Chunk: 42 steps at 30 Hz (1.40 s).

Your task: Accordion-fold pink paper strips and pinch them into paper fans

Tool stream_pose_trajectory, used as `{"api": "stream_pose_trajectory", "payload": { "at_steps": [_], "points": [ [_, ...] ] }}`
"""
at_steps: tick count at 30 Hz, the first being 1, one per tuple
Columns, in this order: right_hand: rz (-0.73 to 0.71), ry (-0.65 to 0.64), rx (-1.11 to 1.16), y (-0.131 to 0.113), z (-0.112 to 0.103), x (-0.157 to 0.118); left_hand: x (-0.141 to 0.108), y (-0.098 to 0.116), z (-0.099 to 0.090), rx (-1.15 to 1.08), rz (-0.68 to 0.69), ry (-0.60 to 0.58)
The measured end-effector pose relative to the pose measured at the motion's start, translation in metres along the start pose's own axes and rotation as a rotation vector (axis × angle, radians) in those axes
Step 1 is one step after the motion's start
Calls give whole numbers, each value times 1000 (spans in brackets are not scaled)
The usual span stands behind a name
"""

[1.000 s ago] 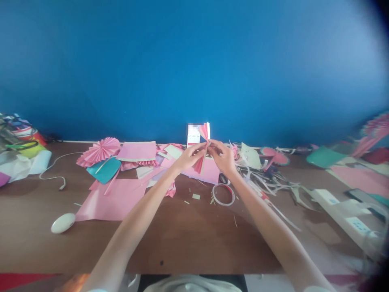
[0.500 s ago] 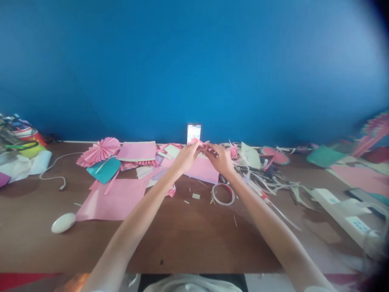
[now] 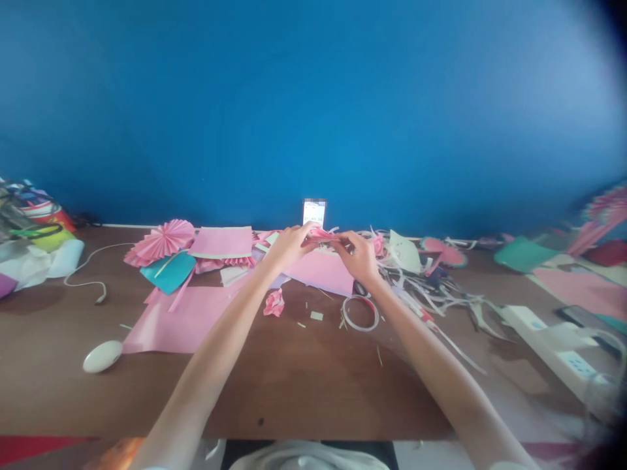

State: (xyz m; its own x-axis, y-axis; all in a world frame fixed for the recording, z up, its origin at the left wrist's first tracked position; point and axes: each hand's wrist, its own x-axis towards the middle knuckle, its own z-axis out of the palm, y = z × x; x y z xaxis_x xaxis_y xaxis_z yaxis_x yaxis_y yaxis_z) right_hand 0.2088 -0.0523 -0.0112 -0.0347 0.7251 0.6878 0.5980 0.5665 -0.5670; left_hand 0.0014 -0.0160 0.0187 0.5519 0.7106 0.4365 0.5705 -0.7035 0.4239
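Observation:
Between my two hands a piece of pink paper (image 3: 323,234) is stretched sideways, just in front of the lit phone (image 3: 314,212). My left hand (image 3: 292,246) pinches its left end, and my right hand (image 3: 357,256) pinches the right end. The fingertips partly cover the paper, so its exact folds cannot be made out. Under the hands lies a flat pink sheet (image 3: 323,271). A crumpled pink paper piece (image 3: 274,303) sits near my left forearm. The roll of tape (image 3: 360,313) lies below my right hand.
Pink paper fans (image 3: 164,243), a teal piece (image 3: 168,271) and a large pink sheet (image 3: 183,320) lie at left, with a white mouse (image 3: 102,356). Tangled white strips (image 3: 431,294) and a power strip (image 3: 548,343) are at right. A blue wall (image 3: 313,111) rises behind the table.
My hands have moved apart, the left one leftward, and more of the pink paper shows between them. The crumpled pink piece by my left forearm is now more fully visible.

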Motion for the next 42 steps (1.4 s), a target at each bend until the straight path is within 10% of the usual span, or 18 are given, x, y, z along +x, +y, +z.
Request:
{"api": "stream_pose_trajectory", "payload": {
  "at_steps": [23, 42],
  "points": [
    [216, 161, 421, 11, 0, 4, 4, 3, 20, -392, -67, -3],
    [-52, -53, -288, -18, 5, -7, 7, 25, 48, -836, -180, 136]
  ]
}}
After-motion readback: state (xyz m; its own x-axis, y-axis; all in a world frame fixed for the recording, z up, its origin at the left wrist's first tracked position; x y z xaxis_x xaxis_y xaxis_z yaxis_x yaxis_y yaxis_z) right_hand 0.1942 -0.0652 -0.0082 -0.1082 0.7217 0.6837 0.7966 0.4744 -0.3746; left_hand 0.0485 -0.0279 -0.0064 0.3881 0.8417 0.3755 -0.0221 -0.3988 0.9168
